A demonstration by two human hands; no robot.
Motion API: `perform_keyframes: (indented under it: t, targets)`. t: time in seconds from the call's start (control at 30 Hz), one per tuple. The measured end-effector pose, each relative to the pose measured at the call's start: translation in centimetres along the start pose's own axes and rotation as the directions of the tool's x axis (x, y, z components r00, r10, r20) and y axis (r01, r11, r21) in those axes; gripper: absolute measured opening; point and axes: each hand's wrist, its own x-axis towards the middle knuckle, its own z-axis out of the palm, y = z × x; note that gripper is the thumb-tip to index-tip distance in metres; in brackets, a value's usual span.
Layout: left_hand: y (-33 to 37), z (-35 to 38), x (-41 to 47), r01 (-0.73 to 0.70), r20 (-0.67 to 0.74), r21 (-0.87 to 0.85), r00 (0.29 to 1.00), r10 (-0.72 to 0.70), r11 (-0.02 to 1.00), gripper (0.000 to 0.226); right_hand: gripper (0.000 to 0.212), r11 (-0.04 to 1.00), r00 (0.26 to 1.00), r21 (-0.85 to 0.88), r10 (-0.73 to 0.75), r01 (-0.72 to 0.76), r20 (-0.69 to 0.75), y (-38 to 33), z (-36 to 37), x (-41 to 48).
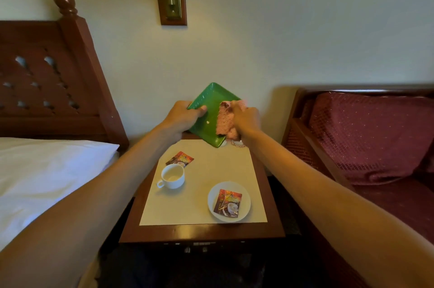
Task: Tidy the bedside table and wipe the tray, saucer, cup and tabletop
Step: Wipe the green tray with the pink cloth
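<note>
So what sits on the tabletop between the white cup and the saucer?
Nothing: in the head view, the stretch of cream tabletop between the cup and the saucer is bare.

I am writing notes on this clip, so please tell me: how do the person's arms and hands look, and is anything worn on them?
Both arms are bare along all that shows: no sleeve is in view. The left hand and right hand wear no gloves. I see no watch, bracelet or ring on either, though the fingers are too small to be sure about rings.
</note>
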Motion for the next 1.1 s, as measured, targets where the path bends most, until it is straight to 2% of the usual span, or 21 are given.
perform_keyframes:
  t: [0.07,0.13,0.2,0.3,0.37,0.47,0.53,0.6,0.73,0.87,0.93,1.03,1.1]
  targets:
    - [0.6,0.5,0.2,-0.054,-0.175,-0.02,0.983,0.05,0.998,0.012,0.039,0.999,0.999,-0.028,-0.014,0.015,0.036,0.1,1.6,-1.3]
    - [1.5,0.6,0.2,-0.043,-0.231,-0.105,0.973,0.018,0.994,0.01,0.04,0.998,0.997,-0.055,-0.038,0.041,0.063,-0.7,2.2,-1.8]
    - [1.9,0.4,0.0,-0.004,-0.162,-0.128,0.987,-0.017,0.992,0.009,0.041,0.998,0.997,-0.046,-0.047,0.05,0.059,-1.7,1.7,-1.2]
    - [1.8,0.0,-0.9,0.025,-0.01,-0.027,1.0,-0.025,0.999,0.009,0.041,1.0,1.0,0.014,-0.013,0.013,0.002,-3.0,0.3,0.2]
    - [1.5,0.1,-1.1,0.017,0.011,-0.014,1.0,-0.016,1.0,0.011,0.037,0.999,1.0,0.043,-0.006,0.007,-0.015,-3.1,0.1,0.4]
    - [1.4,0.5,-0.7,0.001,-0.103,-0.086,0.995,-0.009,0.996,0.012,0.035,1.0,1.0,-0.015,-0.012,0.011,-0.025,-2.5,1.0,-0.6]
    - [1.5,0.6,-0.3,-0.023,-0.231,-0.115,0.973,-0.004,0.993,0.013,0.037,0.999,1.0,-0.043,-0.019,0.02,0.025,-1.8,1.8,-1.7]
    - [1.5,0.5,-0.1,-0.043,-0.283,-0.113,0.959,0.009,0.993,0.014,0.039,0.997,0.997,-0.059,-0.04,0.044,0.074,-1.5,2.0,-2.4]
    - [0.9,0.5,-0.3,-0.022,-0.164,-0.159,0.986,-0.005,0.987,0.018,0.039,0.984,0.989,-0.124,-0.118,0.129,0.094,-2.4,0.8,-1.9]
    - [0.7,0.2,-1.3,0.029,0.044,-0.115,0.999,-0.025,0.993,0.009,0.039,0.997,0.998,-0.058,-0.055,0.055,0.007,-3.6,-0.4,-0.1]
    - [0.8,0.1,-1.5,0.023,0.058,-0.069,0.998,-0.019,0.997,0.009,0.04,0.999,1.0,-0.039,-0.029,0.028,-0.009,-3.8,-0.7,0.3]
    - [1.2,0.2,-0.9,-0.008,-0.112,-0.071,0.994,0.0,0.997,0.013,0.034,1.0,0.999,-0.027,-0.008,0.009,0.038,-2.8,0.4,-0.8]
    - [1.4,0.4,-0.2,-0.02,-0.257,-0.146,0.966,-0.018,0.989,0.016,0.034,0.997,0.995,-0.069,-0.034,0.04,0.089,-2.2,1.4,-1.9]
